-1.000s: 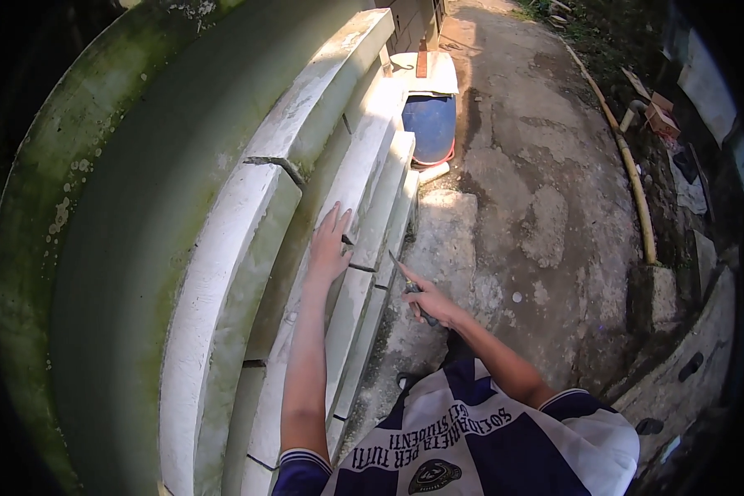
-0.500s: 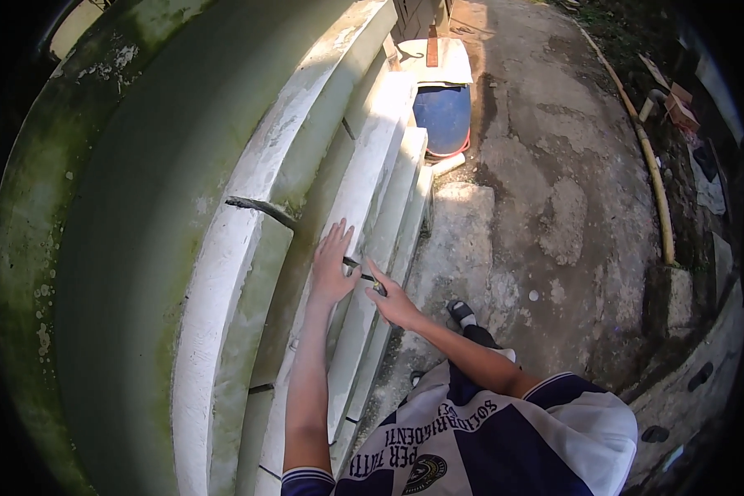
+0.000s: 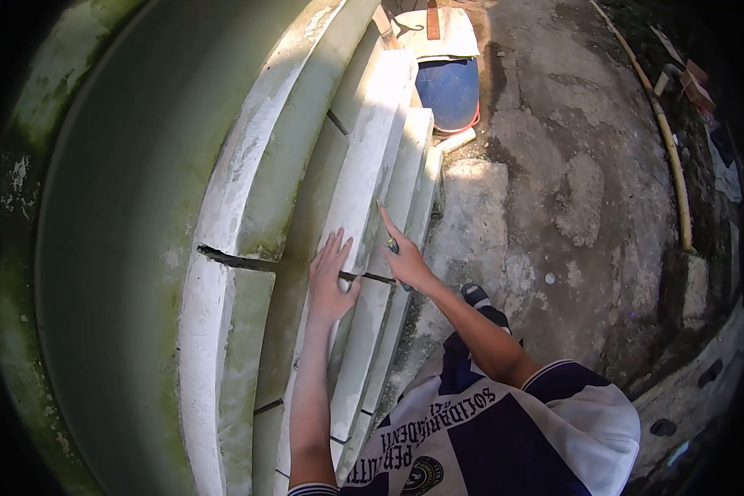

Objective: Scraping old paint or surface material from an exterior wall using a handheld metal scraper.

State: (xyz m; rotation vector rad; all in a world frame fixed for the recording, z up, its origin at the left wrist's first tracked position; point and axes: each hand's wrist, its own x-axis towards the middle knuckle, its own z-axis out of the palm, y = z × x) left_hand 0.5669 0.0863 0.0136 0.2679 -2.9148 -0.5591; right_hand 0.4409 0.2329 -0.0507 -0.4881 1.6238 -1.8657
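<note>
My left hand (image 3: 332, 285) lies flat with fingers apart on the white top of a long concrete ledge (image 3: 364, 178). A dark gap (image 3: 365, 277) crosses the ledge just right of that palm. Beyond the gap, my right hand (image 3: 407, 263) is closed round a slim tool (image 3: 393, 245) with a black-and-yellow handle, perhaps a cutter knife. Its index finger stretches forward along the tool, toward a thin tip beside the ledge's side face. The fingers hide most of the tool, so its exact kind is unclear.
More white-topped ledges step down to the right, and a higher one (image 3: 215, 355) with a wide dark crack (image 3: 238, 261) runs along the left. A blue barrel (image 3: 448, 93) with a pale board (image 3: 438, 37) on top stands ahead. A bamboo pole (image 3: 671, 157) borders the concrete path.
My right hand has moved forward and right, away from the left hand, carrying the tool from the gap to the ledge's side beyond it. The left hand remains on the ledge.
</note>
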